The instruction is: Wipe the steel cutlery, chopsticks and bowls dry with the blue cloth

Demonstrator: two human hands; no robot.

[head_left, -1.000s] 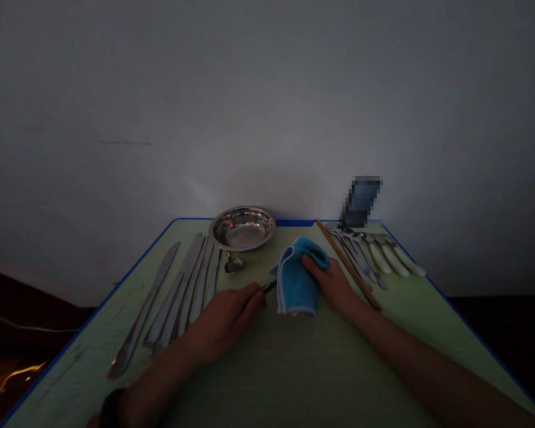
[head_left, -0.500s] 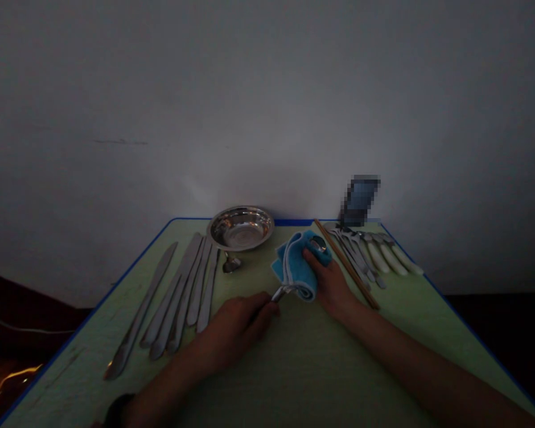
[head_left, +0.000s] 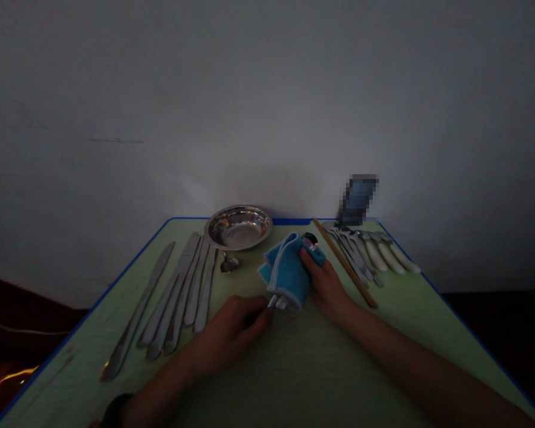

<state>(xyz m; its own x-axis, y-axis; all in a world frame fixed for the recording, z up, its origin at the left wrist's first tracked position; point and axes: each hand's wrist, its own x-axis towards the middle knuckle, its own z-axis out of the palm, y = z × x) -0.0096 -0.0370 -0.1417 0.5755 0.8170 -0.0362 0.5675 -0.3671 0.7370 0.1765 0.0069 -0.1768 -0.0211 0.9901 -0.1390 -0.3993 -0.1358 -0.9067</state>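
My left hand (head_left: 241, 324) pinches the handle end of a metal spoon (head_left: 310, 239). A blue cloth (head_left: 289, 270) with a pale edge wraps the middle of the spoon and hides most of its handle. My right hand (head_left: 327, 282) is closed on the cloth, and the spoon's shiny bowl pokes out above the thumb. Both hands are held over the middle of the table, in front of a shiny metal bowl (head_left: 238, 238).
Several table knives (head_left: 178, 303) lie on the left of the green table (head_left: 285, 380). A small metal utensil (head_left: 229, 263) is near the bowl. To the right are wooden chopsticks (head_left: 345, 261), forks and spoons (head_left: 356, 255), white-handled utensils (head_left: 386, 255) and a blurred-out upright device (head_left: 358, 199).
The cloth and spoon have shifted slightly left. The cloth now hangs lower over the handle, close to my left fingers. Both hands keep their grip.
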